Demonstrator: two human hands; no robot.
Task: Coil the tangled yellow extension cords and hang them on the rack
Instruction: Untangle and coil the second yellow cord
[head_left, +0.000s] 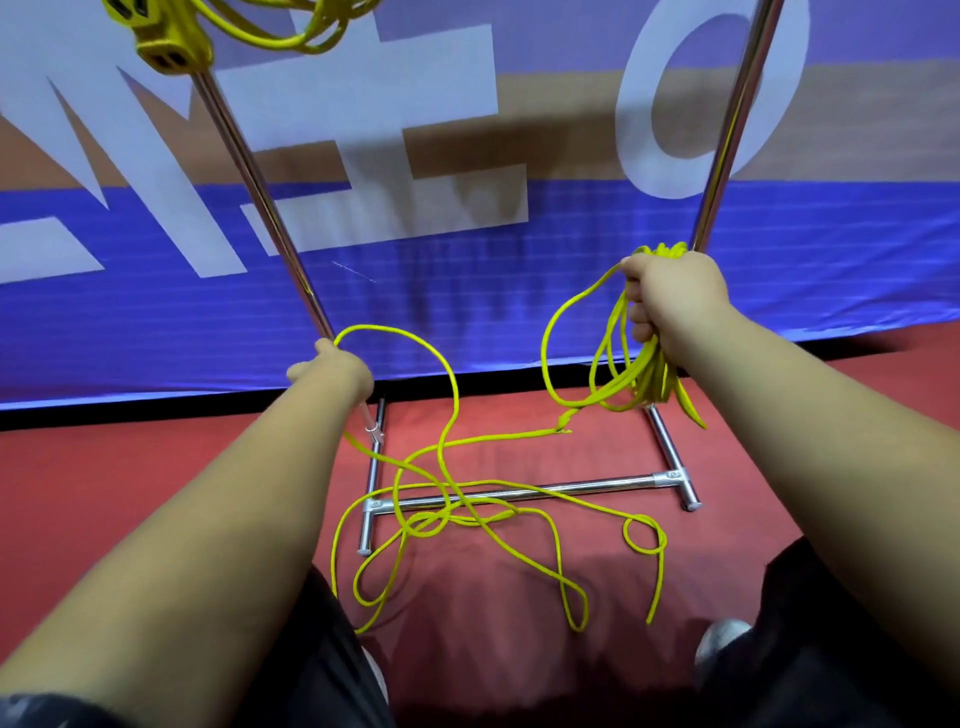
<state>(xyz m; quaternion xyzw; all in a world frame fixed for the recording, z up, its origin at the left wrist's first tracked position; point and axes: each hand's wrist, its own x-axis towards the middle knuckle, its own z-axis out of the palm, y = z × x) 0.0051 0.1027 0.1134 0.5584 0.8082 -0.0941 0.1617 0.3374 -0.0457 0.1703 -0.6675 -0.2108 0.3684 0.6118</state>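
Right hand was closed round a part-made coil by the rack's right upright. Loose cord, tangled across the rack's base, was held by the left hand. One hung cord was judged done.

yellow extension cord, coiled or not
Partly: the right hand grips a bundle of yellow extension cord loops; the rest lies tangled on the red floor over the chrome rack base.

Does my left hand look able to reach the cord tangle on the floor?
Probably yes: the left hand holds a strand leading down to the tangle, nothing stands between; the right hand grips the coil.
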